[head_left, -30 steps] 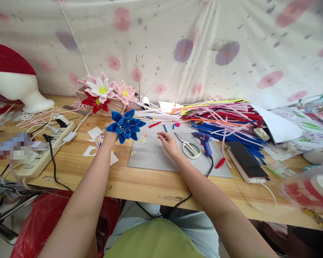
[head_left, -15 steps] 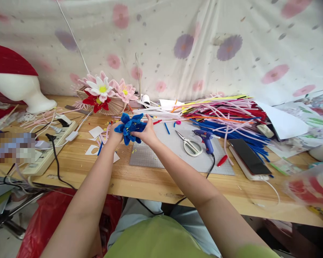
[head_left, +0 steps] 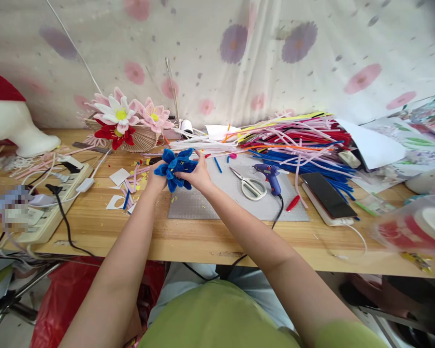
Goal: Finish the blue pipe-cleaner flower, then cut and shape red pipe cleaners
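A blue pipe-cleaner flower (head_left: 175, 167) with a few yellow-tipped strands at its centre is held over the left edge of the grey cutting mat (head_left: 188, 205). My left hand (head_left: 155, 179) grips it from the left, its fingers mostly hidden behind the petals. My right hand (head_left: 198, 173) holds it from the right, with a finger or thumb pressed in near the flower's middle. White-handled scissors (head_left: 252, 187) and a blue glue gun (head_left: 270, 178) lie on the mat to the right of my hands.
Pink, white and red fuzzy flowers (head_left: 118, 116) rest on a pleated fan at the back left. Bundled pipe cleaners (head_left: 293, 137) spread across the back right. A power strip (head_left: 54, 208) with cables sits left; a phone (head_left: 328, 195) lies right. Paper scraps (head_left: 119, 177) are near my left hand.
The camera view has shifted, so the table things appear further left and slightly higher. Both hands still hold the blue flower, which is turned slightly.
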`<action>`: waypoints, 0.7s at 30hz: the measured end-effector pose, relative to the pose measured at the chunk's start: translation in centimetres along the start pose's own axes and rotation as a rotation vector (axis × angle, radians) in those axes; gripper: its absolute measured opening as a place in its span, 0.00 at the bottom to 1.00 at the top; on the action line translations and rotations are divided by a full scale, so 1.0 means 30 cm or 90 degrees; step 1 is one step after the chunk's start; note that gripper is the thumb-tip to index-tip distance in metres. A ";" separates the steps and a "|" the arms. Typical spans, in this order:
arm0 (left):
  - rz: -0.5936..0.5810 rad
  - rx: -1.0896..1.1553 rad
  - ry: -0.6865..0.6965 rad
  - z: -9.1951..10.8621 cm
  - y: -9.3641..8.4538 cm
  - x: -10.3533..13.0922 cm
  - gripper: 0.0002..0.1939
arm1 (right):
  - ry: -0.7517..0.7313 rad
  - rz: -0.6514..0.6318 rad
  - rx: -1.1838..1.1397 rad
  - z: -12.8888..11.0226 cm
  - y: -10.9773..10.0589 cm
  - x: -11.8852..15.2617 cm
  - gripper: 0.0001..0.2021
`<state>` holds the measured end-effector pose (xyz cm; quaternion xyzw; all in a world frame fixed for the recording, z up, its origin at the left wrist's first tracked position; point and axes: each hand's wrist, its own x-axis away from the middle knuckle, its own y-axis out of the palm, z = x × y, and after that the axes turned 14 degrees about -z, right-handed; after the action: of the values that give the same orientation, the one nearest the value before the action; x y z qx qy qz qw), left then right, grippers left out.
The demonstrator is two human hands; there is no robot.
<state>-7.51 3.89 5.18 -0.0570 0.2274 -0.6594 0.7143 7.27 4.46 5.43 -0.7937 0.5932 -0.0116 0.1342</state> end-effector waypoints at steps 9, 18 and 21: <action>-0.016 -0.018 0.025 0.014 0.029 0.000 0.06 | 0.035 -0.009 -0.008 -0.024 -0.044 -0.003 0.51; -0.009 -0.049 -0.009 0.004 0.041 -0.007 0.07 | -0.017 0.074 0.050 -0.036 -0.052 0.004 0.54; -0.001 0.031 -0.056 -0.022 0.041 -0.029 0.09 | -0.095 0.091 0.067 -0.035 -0.094 0.004 0.43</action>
<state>-6.66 5.03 4.35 -0.0686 0.1798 -0.6619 0.7245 9.76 4.87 7.06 -0.7399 0.6352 0.0258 0.2201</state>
